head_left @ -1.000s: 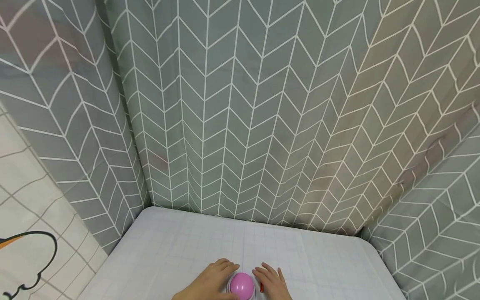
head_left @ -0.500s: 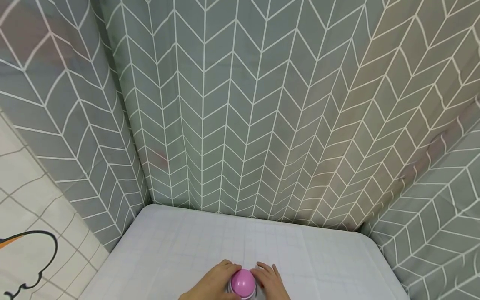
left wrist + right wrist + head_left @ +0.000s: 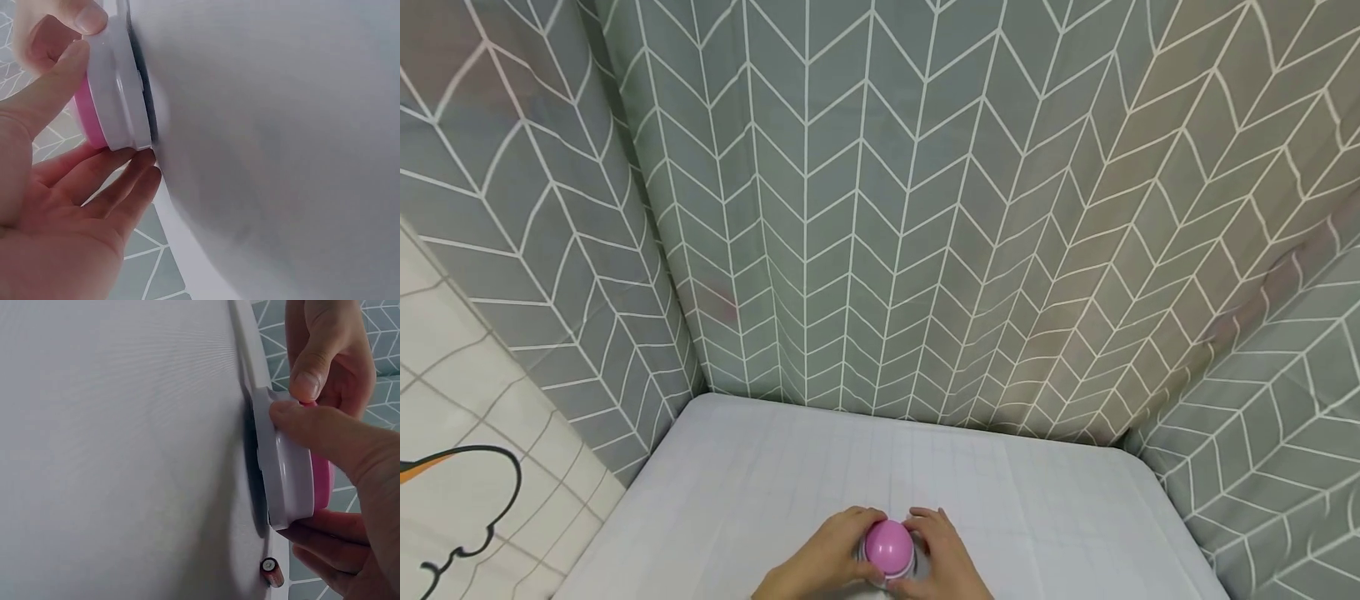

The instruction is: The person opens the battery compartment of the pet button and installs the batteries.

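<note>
The right grip has been brought in opposite the left grip — the pink-topped device, between them on or just above the bench, is now pinched by both, thumbs opposing fingers. It seems better steadied.

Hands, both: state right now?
Left hand: holding the pink-and-white round device, thumb on one side, fingers on the other.
Right hand: holding the same device, also between thumb and fingers.
</note>
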`<act>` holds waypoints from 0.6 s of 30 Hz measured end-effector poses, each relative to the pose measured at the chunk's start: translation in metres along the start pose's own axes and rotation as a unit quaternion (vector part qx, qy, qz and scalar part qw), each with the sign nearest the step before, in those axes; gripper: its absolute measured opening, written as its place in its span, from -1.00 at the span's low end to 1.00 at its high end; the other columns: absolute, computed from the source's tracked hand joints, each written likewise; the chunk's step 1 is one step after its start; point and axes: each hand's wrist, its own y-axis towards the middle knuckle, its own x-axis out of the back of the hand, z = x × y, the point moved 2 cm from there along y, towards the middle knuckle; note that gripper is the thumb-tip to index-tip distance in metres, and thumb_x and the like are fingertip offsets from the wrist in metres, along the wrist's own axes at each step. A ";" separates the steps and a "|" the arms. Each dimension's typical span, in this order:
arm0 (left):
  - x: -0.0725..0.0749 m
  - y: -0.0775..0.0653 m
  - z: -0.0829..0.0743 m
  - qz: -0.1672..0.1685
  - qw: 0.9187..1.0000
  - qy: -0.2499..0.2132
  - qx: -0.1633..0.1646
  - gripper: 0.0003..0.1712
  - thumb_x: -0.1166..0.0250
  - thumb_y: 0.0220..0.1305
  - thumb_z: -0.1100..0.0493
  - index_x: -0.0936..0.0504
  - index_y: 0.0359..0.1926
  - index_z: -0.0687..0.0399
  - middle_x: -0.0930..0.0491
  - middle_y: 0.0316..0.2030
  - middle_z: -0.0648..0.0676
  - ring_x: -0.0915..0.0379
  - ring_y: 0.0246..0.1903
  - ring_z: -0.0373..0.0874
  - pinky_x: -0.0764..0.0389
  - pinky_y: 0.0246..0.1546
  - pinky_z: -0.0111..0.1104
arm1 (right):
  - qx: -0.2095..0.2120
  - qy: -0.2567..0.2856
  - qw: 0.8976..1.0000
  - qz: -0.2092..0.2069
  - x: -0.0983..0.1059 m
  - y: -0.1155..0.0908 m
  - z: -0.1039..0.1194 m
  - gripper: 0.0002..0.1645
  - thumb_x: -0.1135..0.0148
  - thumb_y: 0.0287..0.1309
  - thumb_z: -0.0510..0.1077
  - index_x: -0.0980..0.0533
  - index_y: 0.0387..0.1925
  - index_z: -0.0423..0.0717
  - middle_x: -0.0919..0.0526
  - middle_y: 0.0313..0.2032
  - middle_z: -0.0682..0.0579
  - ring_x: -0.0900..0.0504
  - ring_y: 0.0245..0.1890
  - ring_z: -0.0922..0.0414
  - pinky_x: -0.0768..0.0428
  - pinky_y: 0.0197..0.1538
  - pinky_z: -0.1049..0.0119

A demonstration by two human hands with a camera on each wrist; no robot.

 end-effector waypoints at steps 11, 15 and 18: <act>0.010 0.005 -0.004 0.031 0.997 -0.068 0.011 -0.27 -0.63 0.15 0.00 -0.58 0.31 0.02 -0.69 0.14 -0.10 -0.56 0.08 -0.33 -0.67 0.13 -0.30 | -0.072 0.105 0.992 0.024 0.010 0.002 0.003 -0.26 -0.76 -0.19 0.12 -0.60 0.04 0.01 -0.61 -0.22 0.28 -0.52 -0.34 0.34 -0.67 -0.14 0.33; 0.010 0.004 -0.004 0.027 0.997 -0.068 -0.006 -0.25 -0.60 0.20 0.00 -0.56 0.36 0.07 -0.68 0.20 -0.05 -0.57 0.13 -0.29 -0.66 0.16 -0.29 | -0.109 0.138 0.983 0.042 0.012 0.001 0.003 -0.28 -0.74 -0.12 0.14 -0.60 0.04 0.01 -0.61 -0.23 0.27 -0.55 -0.32 0.28 -0.54 -0.27 0.46; 0.011 0.002 -0.005 0.024 0.997 -0.069 -0.019 -0.20 -0.56 0.24 -0.12 -0.53 0.40 0.06 -0.65 0.26 -0.02 -0.57 0.20 -0.19 -0.64 0.22 -0.19 | -0.121 0.135 0.982 0.052 0.013 0.001 0.002 -0.29 -0.71 -0.08 0.21 -0.59 0.04 0.03 -0.59 -0.24 0.29 -0.54 -0.30 0.29 -0.54 -0.26 0.45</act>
